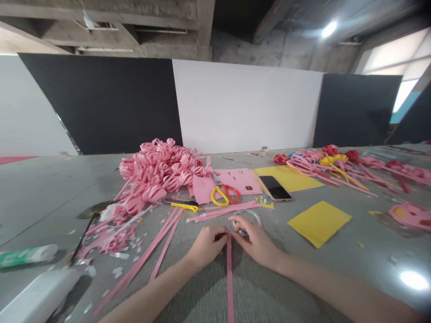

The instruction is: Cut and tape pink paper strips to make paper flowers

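Note:
A long pink paper strip (230, 282) runs from the bottom edge of the view up to my fingertips. My left hand (209, 244) is closed in a pinch at the strip's far end. Close beside it, my right hand (252, 240) pinches the same end between thumb and fingers. Just beyond the right hand lies a roll of clear tape (255, 216), partly hidden by the fingers. More pink strips (161, 240) lie to the left of my hands, and others (224, 211) lie across in front of them.
Scissors (225, 195), a yellow utility knife (183, 205) and a phone (276, 188) lie ahead. A heap of pink paper loops (161, 170) stands behind, left. Yellow paper (319, 223) lies right. A green-and-white tube (28, 255) and white box (43, 296) are at left, near paper scraps.

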`<state>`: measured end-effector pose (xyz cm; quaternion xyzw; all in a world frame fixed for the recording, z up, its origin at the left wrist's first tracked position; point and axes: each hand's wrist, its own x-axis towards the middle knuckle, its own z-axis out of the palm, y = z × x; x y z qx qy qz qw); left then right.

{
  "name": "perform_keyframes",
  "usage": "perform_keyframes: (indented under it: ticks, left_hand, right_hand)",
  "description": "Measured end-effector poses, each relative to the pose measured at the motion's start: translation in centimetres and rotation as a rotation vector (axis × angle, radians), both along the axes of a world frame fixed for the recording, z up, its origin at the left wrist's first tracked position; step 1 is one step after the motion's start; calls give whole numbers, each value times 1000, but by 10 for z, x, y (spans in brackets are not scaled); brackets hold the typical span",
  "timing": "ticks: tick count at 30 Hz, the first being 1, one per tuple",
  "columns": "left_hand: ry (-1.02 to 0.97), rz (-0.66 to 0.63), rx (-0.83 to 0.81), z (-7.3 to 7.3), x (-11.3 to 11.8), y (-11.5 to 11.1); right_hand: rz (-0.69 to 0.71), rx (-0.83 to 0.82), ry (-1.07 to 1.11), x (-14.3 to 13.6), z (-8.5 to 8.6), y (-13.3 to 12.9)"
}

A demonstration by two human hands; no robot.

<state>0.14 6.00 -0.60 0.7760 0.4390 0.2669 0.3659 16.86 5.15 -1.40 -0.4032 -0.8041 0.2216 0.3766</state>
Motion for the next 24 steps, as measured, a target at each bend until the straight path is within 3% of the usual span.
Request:
perform_keyframes:
  ticks: [6, 16, 24]
  left_hand:
    - [-64, 7, 117, 1, 0, 3]
    - [-55, 30, 104, 0, 0, 3]
    - [-6, 25, 146, -1, 1, 2]
  right_hand:
    - [4, 1, -1, -1, -1, 1]
    - [-78, 67, -24, -3, 3, -3]
    - [-91, 196, -180, -6, -1, -6]
